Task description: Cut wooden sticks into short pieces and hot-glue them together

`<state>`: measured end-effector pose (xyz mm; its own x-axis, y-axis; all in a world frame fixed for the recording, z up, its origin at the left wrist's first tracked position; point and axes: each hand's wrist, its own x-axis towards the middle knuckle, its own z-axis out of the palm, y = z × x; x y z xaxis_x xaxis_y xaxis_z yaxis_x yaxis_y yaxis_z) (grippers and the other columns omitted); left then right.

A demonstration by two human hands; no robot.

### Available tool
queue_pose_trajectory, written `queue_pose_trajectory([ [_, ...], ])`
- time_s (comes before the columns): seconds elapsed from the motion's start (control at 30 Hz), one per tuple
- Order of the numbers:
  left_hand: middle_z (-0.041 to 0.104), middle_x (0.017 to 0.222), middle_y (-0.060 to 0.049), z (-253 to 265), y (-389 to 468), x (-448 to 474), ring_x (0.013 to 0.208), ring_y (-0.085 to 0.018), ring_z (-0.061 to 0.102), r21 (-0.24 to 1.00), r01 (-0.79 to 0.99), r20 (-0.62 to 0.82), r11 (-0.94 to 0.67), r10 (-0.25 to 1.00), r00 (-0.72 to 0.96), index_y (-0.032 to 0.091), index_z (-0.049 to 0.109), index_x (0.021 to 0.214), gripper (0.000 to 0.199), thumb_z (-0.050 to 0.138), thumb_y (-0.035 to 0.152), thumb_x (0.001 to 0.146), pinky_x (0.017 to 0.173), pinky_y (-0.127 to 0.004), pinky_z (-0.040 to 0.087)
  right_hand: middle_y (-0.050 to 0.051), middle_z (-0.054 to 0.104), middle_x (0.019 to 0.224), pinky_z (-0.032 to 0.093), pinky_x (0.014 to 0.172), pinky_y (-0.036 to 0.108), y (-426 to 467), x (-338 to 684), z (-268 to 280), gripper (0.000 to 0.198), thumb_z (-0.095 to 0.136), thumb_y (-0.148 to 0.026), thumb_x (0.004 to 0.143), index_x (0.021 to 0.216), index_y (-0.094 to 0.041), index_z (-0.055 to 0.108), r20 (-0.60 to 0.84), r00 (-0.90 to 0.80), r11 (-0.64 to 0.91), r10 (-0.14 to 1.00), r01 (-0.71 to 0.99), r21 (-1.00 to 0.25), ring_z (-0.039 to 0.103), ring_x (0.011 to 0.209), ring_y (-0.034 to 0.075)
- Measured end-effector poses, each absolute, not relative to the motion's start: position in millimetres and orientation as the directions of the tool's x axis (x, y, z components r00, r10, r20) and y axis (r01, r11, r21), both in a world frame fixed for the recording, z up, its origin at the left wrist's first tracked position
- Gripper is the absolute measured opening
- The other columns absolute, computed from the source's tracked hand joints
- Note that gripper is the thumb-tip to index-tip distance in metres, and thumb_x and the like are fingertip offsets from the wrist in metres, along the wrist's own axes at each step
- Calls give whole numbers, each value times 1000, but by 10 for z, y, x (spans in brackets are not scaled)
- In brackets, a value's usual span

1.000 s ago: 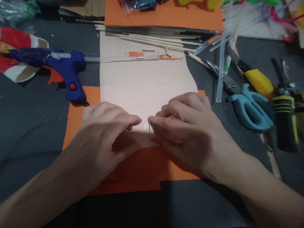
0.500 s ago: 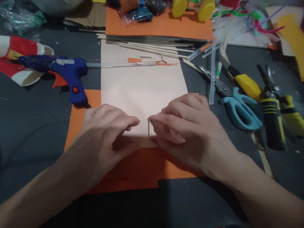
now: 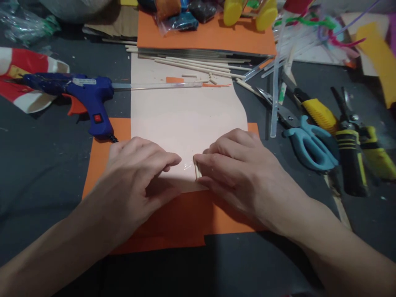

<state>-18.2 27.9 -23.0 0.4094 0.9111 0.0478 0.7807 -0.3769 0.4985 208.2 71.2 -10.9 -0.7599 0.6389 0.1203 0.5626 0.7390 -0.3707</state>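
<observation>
My right hand [image 3: 239, 165] grips a small piece of short wooden sticks [image 3: 197, 168] by its two ends, between thumb and fingers. The piece's left edge shows; the rest lies hidden behind my fingers. Just left of it, a shiny clear streak [image 3: 187, 165], which looks like glue, is on the pale paper sheet [image 3: 185, 119]. My left hand [image 3: 139, 169] rests on the left part of the sheet, thumb and forefinger apart, with nothing seen between them. Under the sheet is orange paper [image 3: 173, 218].
At left lies a blue hot glue gun [image 3: 93, 95] with a clear glue stick [image 3: 161, 85] in its rear. Long wooden sticks [image 3: 198, 66] lie behind the sheet. On the right are blue-handled scissors [image 3: 312, 144], a yellow cutter knife [image 3: 318, 113] and pliers [image 3: 351, 152].
The stick piece in my right hand has tilted and shifted slightly right, and the shiny streak beside it now shows. The sheet's right edge bulges more. My left hand is almost unmoved.
</observation>
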Motion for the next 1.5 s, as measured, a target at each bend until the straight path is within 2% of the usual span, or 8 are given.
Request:
queue_pose_trajectory([
  [0.1,68,91,0,-226,276,-181,96,-27,55,503,781,34,-370,911,410,24,62,106,28,65,45,88,81,-39,32,9,63,82,40,74,40,723,2098,-97,18,58,-24,91,93,-13,72,125,-762,747,636,566,-350,52,82,25],
  [0.37,69,97,-2,-208,277,-185,98,-27,55,513,778,19,-364,910,414,23,61,108,31,62,49,90,82,-40,33,6,61,77,38,77,43,744,2193,-34,16,59,-26,91,86,-17,71,133,-754,764,643,621,-175,53,81,26],
  [0.57,68,93,-2,-204,280,-176,98,-27,55,507,785,9,-355,913,407,24,61,107,30,63,48,90,82,-40,34,10,65,87,45,76,45,744,2242,35,21,61,-31,93,107,-17,67,266,-719,766,642,585,-267,58,86,27],
  [0.77,65,92,-3,-204,283,-181,97,-28,54,510,785,1,-353,912,410,24,59,108,24,66,38,89,82,-41,33,6,64,87,47,73,43,717,2255,98,25,69,-26,88,112,-23,65,461,-612,767,642,525,-369,59,80,23],
  [0.93,67,92,-3,-220,286,-181,95,-27,55,498,778,19,-384,902,432,23,59,107,26,68,39,88,80,-40,33,9,64,85,44,77,45,713,2207,35,22,64,-27,91,107,-13,69,319,-714,777,623,521,-353,56,84,25],
  [1.1,68,93,-2,-241,278,-189,96,-27,56,481,777,45,-406,897,441,23,59,107,29,66,45,88,80,-40,32,10,65,88,40,77,42,706,2143,-81,20,58,-25,92,100,-14,73,130,-783,763,609,533,-365,50,83,24],
  [1.37,69,95,-4,-225,272,-181,99,-28,56,486,788,15,-377,906,424,24,60,108,29,63,46,90,82,-42,34,11,65,87,41,76,39,690,2100,-89,22,54,-22,94,98,-13,73,81,-780,751,620,560,-350,50,83,24],
  [1.5,68,100,-7,-208,266,-175,102,-30,55,488,787,12,-377,905,425,23,59,111,25,63,37,90,84,-44,35,11,65,87,41,79,41,688,2083,-76,23,53,-24,95,98,-13,73,65,-784,753,617,564,-340,51,85,25],
])
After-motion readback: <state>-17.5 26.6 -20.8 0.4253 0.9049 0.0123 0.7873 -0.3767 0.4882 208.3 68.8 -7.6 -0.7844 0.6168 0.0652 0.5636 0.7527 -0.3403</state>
